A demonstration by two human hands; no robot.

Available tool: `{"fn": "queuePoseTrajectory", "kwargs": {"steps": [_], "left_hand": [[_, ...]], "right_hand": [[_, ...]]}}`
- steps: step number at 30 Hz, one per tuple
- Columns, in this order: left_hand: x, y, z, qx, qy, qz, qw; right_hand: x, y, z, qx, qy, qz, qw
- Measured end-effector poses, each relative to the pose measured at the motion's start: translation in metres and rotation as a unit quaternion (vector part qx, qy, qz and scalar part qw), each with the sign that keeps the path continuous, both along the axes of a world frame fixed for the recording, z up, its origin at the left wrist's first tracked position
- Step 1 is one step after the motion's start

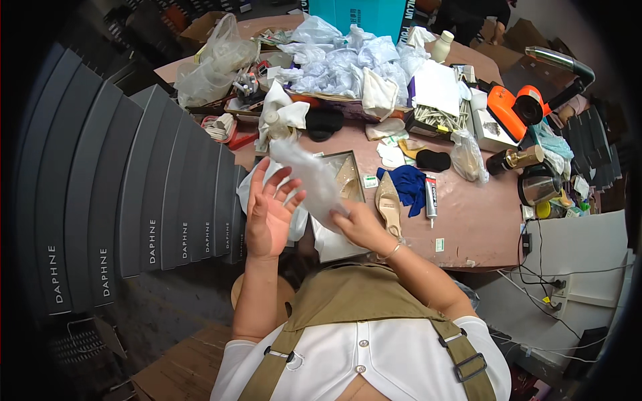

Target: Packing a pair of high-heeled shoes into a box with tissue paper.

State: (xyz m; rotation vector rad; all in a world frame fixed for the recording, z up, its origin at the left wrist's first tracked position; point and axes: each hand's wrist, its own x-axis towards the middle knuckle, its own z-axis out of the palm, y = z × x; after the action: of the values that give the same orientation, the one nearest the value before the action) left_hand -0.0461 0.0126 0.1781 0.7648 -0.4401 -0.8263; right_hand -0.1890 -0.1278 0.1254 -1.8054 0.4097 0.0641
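My right hand [364,227] pinches the lower end of a crumpled sheet of white tissue paper [307,177], held up over the table. Beside it my left hand [271,210] is raised with its fingers spread and holds nothing. Behind the paper lies an open grey shoe box [356,175], partly hidden, with a pale glittery shoe [347,175] in it and white paper at its near end. Right of the box, a matching gold pointed shoe [388,206] rests on the table. A dark blue cloth [408,187] and a white-and-red tube [431,200] lie next to that shoe.
Tall stacks of dark grey shoe boxes [160,180] line the left. Crumpled white paper [348,67] is heaped at the back. An orange stand [505,110], a glass jug [538,184] and a heat gun [558,61] are on the right. Loose cables [535,267] hang below the right edge.
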Motion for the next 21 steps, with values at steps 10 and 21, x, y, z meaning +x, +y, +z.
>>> {"fn": "queuePoseTrajectory", "kwargs": {"steps": [10, 21], "left_hand": [[-0.014, 0.008, -0.093, 0.261, -0.066, -0.097, 0.958], [-0.015, 0.051, -0.097, 0.344, -0.16, -0.439, 0.814]], "right_hand": [[-0.02, -0.006, -0.024, 0.444, -0.175, -0.282, 0.832], [-0.103, -0.034, -0.029, 0.301, -0.139, -0.39, 0.859]]}}
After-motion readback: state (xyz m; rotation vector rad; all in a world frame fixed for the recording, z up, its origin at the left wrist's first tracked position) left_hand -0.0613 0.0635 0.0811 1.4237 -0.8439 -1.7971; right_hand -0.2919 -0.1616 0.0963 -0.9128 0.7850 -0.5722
